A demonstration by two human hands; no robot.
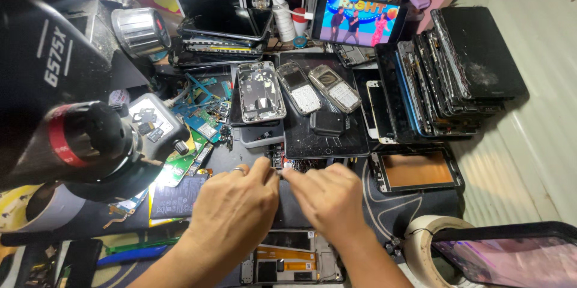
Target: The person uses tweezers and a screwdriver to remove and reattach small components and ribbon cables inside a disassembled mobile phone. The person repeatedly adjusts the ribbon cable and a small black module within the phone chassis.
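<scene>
Both hands meet over the middle of the cluttered dark work mat. The left hand, with a ring on one finger, has its fingers curled, and thumb and forefinger pinch toward a small dark part at the near edge of the big black tablet. The right hand also has its fingers bent, with fingertips touching the same small part from the other side; I cannot tell what kind of part it is. Under the hands lies a dark opened phone body with an orange flat cable inside.

On the tablet lie two old keypad phones and a silver opened phone shell. At right, a row of cracked black screens leans together. A round white tape roll sits near the right forearm.
</scene>
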